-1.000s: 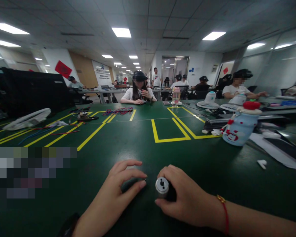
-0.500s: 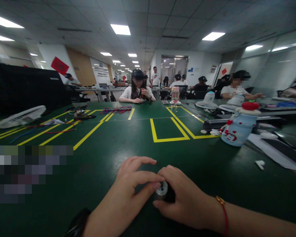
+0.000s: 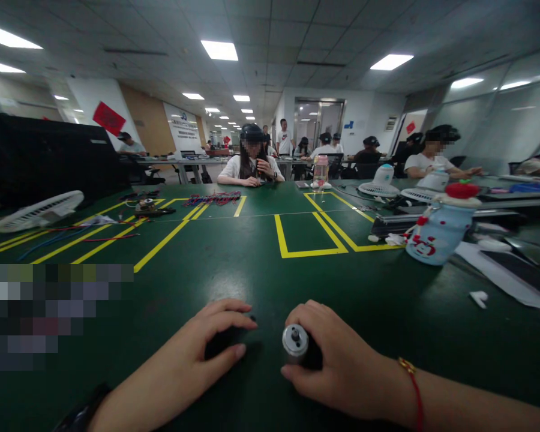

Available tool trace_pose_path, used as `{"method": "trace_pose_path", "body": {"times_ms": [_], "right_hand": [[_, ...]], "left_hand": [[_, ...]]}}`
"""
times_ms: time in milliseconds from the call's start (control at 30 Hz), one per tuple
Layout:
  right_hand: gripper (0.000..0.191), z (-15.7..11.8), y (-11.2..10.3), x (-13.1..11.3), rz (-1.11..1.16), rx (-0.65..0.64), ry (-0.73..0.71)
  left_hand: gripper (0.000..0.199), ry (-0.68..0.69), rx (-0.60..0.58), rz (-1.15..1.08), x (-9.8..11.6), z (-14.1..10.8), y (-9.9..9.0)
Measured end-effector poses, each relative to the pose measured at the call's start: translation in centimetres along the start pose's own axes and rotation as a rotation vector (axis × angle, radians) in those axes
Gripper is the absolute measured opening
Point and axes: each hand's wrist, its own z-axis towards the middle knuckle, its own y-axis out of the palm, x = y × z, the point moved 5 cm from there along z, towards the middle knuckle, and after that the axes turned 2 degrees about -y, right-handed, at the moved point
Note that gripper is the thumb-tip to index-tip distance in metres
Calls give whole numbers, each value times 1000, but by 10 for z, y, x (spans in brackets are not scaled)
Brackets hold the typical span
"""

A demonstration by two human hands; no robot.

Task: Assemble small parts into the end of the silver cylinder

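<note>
My right hand [image 3: 337, 354] is wrapped round a small silver cylindrical motor [image 3: 296, 341], thumb at the near side and fingers at the far side. The motor stands upright, its round metal end with a short central shaft and small dark holes facing up. To its left, my left hand [image 3: 207, 342] is open above the green table [image 3: 234, 264], thumb and fingers apart. A tiny dark spot [image 3: 253, 320] shows by its fingertips; I cannot tell what it is. A gap separates my left fingertips from the motor.
A light-blue bottle with a red lid [image 3: 443, 225] stands on the right, near a white earbud [image 3: 479, 298]. Bundled wires [image 3: 213, 199] and a small device [image 3: 148, 208] lie further off at left. A person [image 3: 251, 162] sits across the table.
My left hand has let go of the motor's top and moved left, its fingers spreading. The motor's upper end is now uncovered. My right hand keeps its hold in the same place.
</note>
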Motion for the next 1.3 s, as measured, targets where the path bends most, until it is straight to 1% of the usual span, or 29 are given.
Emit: {"method": "trace_pose_path", "body": {"times_ms": [67, 133, 233, 333, 467, 600, 700, 800, 1000, 1167, 1300], "right_hand": [[25, 0, 0, 0, 3, 2, -4], [26, 1, 1, 1, 5, 0, -6], [25, 0, 0, 1, 3, -1, -2], [25, 0, 0, 1, 2, 2, -3], [25, -1, 2, 0, -5, 2, -27], [23, -1, 4, 2, -29, 8, -53], [22, -1, 5, 3, -42, 14, -68], [22, -1, 5, 3, -37, 16, -71], [26, 0, 4, 3, -25, 7, -68], [24, 1, 4, 3, -32, -4, -51], [23, 1, 5, 2, -27, -8, -70]], "left_hand": [[38, -17, -70, 28, -4, -4, 4], [42, -24, -99, 57, -6, -6, 7], [40, -11, -92, 71, -4, -5, 9], [41, 7, -54, 66, 2, -2, 9], [40, 27, 14, 27, 22, 1, 9], [40, 64, 28, -11, 48, 3, 13], [32, 72, 57, -49, 58, 6, 14], [27, 69, 72, -99, 57, 8, 15], [28, 73, 79, -186, 49, 8, 20], [28, 83, 82, -201, 53, 9, 19], [28, 103, 78, -194, 54, 8, 20]]}}
